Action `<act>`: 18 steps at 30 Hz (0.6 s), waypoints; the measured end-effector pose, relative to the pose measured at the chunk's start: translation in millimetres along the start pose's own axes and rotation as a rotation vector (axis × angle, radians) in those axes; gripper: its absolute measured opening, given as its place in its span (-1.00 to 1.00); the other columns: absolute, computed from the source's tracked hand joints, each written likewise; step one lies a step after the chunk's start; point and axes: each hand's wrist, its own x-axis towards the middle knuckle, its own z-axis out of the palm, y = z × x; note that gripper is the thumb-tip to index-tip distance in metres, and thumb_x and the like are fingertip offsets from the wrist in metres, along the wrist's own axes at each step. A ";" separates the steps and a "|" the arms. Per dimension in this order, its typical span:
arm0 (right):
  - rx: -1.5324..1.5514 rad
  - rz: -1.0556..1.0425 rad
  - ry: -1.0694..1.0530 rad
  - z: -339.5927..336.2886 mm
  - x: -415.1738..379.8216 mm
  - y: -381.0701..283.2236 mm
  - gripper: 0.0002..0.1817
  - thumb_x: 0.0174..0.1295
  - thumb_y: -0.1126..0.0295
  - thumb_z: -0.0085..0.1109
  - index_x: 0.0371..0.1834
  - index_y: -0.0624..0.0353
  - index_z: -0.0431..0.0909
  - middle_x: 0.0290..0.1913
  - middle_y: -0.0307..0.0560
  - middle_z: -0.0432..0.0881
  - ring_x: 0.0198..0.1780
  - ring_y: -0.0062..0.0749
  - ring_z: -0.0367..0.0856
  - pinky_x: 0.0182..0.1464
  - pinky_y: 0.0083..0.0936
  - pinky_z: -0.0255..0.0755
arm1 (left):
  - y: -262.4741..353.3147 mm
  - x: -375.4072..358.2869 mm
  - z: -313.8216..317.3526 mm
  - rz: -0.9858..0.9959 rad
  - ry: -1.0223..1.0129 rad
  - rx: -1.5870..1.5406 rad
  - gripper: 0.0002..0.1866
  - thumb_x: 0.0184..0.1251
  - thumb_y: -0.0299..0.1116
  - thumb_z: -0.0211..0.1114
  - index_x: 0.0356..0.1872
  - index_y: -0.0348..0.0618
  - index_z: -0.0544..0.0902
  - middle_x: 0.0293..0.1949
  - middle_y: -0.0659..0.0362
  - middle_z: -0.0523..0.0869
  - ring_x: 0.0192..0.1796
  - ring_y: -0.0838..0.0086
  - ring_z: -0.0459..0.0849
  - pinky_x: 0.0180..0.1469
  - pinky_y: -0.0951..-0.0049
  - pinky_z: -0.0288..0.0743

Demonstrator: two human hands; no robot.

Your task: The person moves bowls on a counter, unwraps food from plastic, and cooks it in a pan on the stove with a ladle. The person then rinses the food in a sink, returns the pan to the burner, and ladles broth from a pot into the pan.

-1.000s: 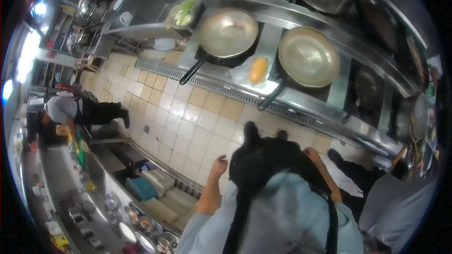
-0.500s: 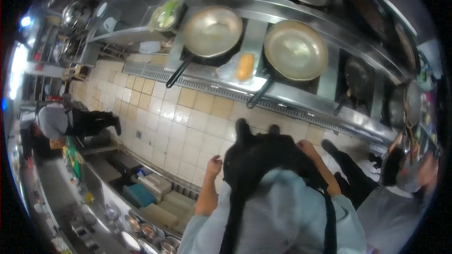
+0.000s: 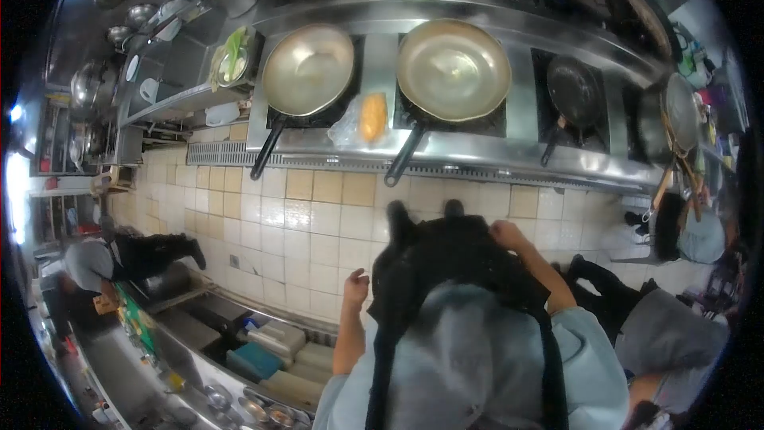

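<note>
My left hand (image 3: 356,287) hangs out to my side over the tiled floor, its fingers loosely bent and apart with nothing in them. Close to the front of my black apron (image 3: 442,251) is my right hand (image 3: 507,234); its fingers are mostly hidden and I see no object in it. Ahead on the stove, a left frying pan (image 3: 309,70) and a larger right frying pan (image 3: 454,70) rest with handles toward me. Between them lies a yellow-orange oblong food item (image 3: 372,117) beside clear plastic wrap (image 3: 344,129). Neither hand touches these.
A small dark pan (image 3: 573,91) sits on the right burner. Greens lie in a container (image 3: 233,60) at the stove's left. One person (image 3: 119,263) bends at the left counter; another person (image 3: 668,334) is close on my right. An open low unit (image 3: 278,350) holds containers behind my left.
The view has turned and shifted, so the stove looks more level and the pans sit further left. The person on my right has changed posture. Both my hands stay by my body.
</note>
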 end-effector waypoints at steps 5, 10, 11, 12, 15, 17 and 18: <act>0.013 0.044 -0.016 -5.1 -4.4 -8.6 -0.67 0.33 0.22 0.02 -0.08 0.23 0.61 -0.06 0.19 0.67 0.03 0.10 0.61 0.10 -0.10 0.46 | -3.8 2.0 -2.2 -0.019 -0.012 0.035 -0.53 0.25 -0.46 0.21 0.21 -0.39 0.49 -0.24 0.12 0.71 -0.26 0.55 0.60 -0.21 0.55 0.49; 0.037 0.036 -0.018 -2.3 -1.7 -2.4 -0.67 0.32 0.21 0.02 -0.08 0.23 0.61 -0.06 0.20 0.66 0.04 0.10 0.60 0.10 -0.11 0.46 | -2.7 -1.6 -2.0 0.020 -0.010 0.025 -0.50 0.22 -0.49 0.22 0.21 -0.43 0.47 -0.18 0.02 0.73 -0.21 0.50 0.63 -0.14 0.51 0.51; 0.042 0.041 -0.019 -2.4 -1.5 -3.0 -0.67 0.32 0.21 0.02 -0.09 0.23 0.62 -0.06 0.21 0.66 0.04 0.10 0.60 0.09 -0.11 0.45 | 2.2 -4.9 -1.5 0.021 -0.010 0.025 -0.50 0.22 -0.49 0.22 0.21 -0.43 0.47 -0.18 0.02 0.73 -0.21 0.50 0.63 -0.14 0.51 0.51; 0.040 0.035 -0.021 -2.2 -0.7 -3.2 -0.67 0.32 0.21 0.02 -0.09 0.23 0.62 -0.06 0.21 0.66 0.04 0.10 0.60 0.09 -0.11 0.45 | 6.7 -8.6 -1.4 0.000 -0.027 -0.015 -0.50 0.22 -0.49 0.22 0.21 -0.44 0.46 -0.18 -0.01 0.73 -0.17 0.44 0.64 -0.08 0.47 0.52; 0.020 -0.004 -0.013 -0.2 3.3 -2.2 -0.66 0.28 0.20 0.03 -0.13 0.25 0.63 -0.09 0.25 0.65 0.02 0.12 0.61 0.07 -0.11 0.46 | -3.7 -5.6 -1.2 -0.018 -0.020 -0.047 -0.50 0.21 -0.50 0.21 0.21 -0.44 0.47 -0.19 -0.05 0.74 -0.12 0.35 0.67 0.00 0.41 0.52; 0.065 0.007 -0.028 -1.3 1.8 -2.1 -0.64 0.25 0.19 0.05 -0.19 0.29 0.62 -0.13 0.29 0.65 -0.02 0.16 0.62 0.02 -0.08 0.47 | -28.0 11.5 1.3 -0.011 -0.003 -0.037 -0.50 0.20 -0.51 0.21 0.21 -0.44 0.47 -0.20 -0.06 0.74 -0.10 0.32 0.69 0.02 0.39 0.53; 0.059 -0.008 -0.033 -1.3 0.1 -0.9 -0.64 0.25 0.19 0.05 -0.19 0.29 0.62 -0.13 0.29 0.65 -0.02 0.16 0.62 0.02 -0.08 0.47 | -45.8 21.8 1.5 0.044 -0.001 0.006 -0.50 0.19 -0.50 0.21 0.19 -0.44 0.48 -0.20 -0.08 0.75 -0.10 0.31 0.70 0.02 0.39 0.53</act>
